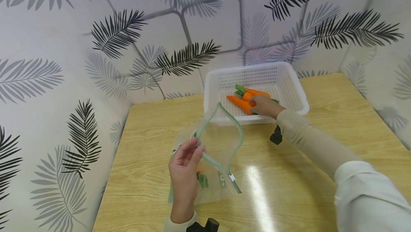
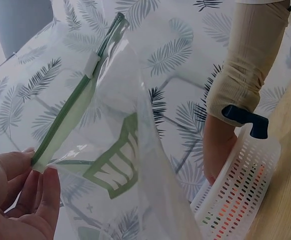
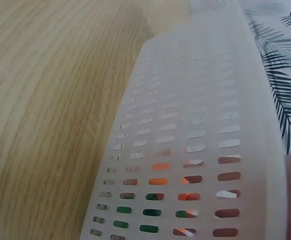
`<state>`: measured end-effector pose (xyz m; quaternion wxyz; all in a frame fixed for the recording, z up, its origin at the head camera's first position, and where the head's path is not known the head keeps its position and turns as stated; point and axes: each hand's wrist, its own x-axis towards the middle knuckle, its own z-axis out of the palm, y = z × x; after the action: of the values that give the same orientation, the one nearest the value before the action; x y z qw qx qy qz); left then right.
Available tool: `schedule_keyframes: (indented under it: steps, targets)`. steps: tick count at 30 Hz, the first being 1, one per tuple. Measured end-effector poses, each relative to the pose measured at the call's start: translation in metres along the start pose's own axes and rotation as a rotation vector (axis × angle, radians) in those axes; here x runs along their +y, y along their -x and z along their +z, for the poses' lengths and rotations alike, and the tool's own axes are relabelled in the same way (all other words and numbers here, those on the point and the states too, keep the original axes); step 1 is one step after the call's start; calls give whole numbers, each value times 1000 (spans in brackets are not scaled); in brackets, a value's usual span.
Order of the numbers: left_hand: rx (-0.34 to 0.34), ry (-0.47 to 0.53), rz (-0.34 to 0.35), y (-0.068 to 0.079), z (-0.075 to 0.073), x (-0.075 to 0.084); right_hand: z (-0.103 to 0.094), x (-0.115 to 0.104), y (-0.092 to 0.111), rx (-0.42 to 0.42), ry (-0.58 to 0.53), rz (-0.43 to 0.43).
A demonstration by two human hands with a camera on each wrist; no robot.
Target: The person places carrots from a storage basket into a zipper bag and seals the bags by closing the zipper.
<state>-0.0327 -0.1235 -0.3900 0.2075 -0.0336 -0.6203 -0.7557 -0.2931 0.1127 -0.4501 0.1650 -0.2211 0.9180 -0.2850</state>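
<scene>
My left hand (image 1: 184, 169) pinches the green zip edge of a clear plastic zip bag (image 1: 221, 135), whose mouth gapes wide. A white slider (image 2: 91, 65) sits on the zip, and green print shows on the film. Something orange and green shows through the lower part of the bag, partly behind my hand. My right hand (image 1: 264, 105) reaches over the near wall into a white perforated basket (image 1: 293, 93), its fingers bent round a carrot (image 1: 240, 104) among several carrots with green tops. The basket wall hides those fingers in the right wrist view.
The basket stands at the back of a wooden table (image 1: 144, 146), near the wall with leaf-patterned covering (image 1: 128, 64). The bag's upper edge comes close to the basket's front left corner. Dark wrist mounts (image 1: 276, 135) sit on both forearms.
</scene>
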Motion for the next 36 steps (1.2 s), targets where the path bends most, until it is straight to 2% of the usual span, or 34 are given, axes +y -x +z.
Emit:
schedule_keyframes:
  steps: [4,12,16,24,36]
  targets:
    - [-4,1,5,0,1,-1,2,2,-7,-10,27,33]
    - [-32,-6,19,1,1,-4,5,2,-12,-17,-26,106]
    - [-31,-3,14,1,0,-4,6,4,-14,-26,-1,118]
    - [-28,-10,6,1,0,-6,8,8,-20,-36,64,131]
    - [-34,-15,38,1,-2,-8,6,5,-16,15,-10,84]
